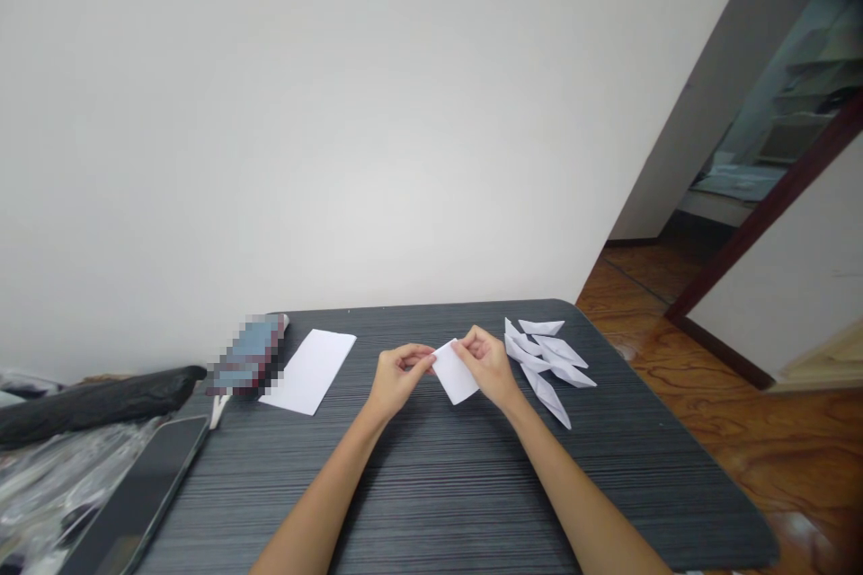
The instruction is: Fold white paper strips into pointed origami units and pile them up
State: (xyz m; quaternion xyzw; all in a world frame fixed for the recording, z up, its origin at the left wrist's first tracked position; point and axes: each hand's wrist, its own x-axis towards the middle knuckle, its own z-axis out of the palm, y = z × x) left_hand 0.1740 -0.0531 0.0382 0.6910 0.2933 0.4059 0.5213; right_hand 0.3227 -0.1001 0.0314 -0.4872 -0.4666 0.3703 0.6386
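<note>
Both of my hands hold one small folded piece of white paper (pixel 456 375) just above the dark striped table (pixel 431 485). My left hand (pixel 397 377) pinches its left corner with closed fingers. My right hand (pixel 486 364) grips its upper right edge, fingers curled over it. Several folded white paper boats (pixel 545 358) lie on the table just to the right of my right hand.
A flat white sheet of paper (pixel 310 370) lies left of my hands, beside a blurred-out box (pixel 248 358). A dark tablet (pixel 135 494) and a black bundle (pixel 94 402) sit at the table's left edge. Wooden floor and a doorway lie to the right.
</note>
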